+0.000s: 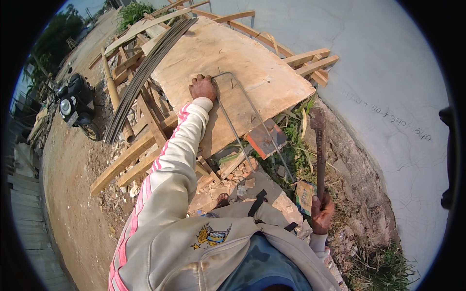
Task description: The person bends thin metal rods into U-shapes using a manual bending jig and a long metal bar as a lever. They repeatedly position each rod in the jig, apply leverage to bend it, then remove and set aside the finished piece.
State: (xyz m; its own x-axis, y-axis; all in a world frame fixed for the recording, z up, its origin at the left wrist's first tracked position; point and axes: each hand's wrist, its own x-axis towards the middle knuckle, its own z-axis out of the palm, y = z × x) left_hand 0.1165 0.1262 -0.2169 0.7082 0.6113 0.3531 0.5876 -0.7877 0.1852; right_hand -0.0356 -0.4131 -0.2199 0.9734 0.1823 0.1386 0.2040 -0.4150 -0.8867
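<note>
My left hand [203,87] is closed on the upper corner of a bent steel rod [233,132], a long U shape lying across a pale plywood board [262,92]. Small pins or nails stick up from the board near it. The rod's two straight legs extend past the board's near edge, over an orange-and-dark square object [261,137]. At the lower right, my right hand [321,212] is wrapped round the lower end of a long dark metal bar tool [319,150], held upright beside the board.
A bundle of thin rods [141,82] and stacked timber [126,160] lie left of the board. A parked scooter [77,104] stands on the dirt path [73,194]. A grey wall [388,72] runs along the right, with rubble [242,191], weeds and a torn sack [305,194] below.
</note>
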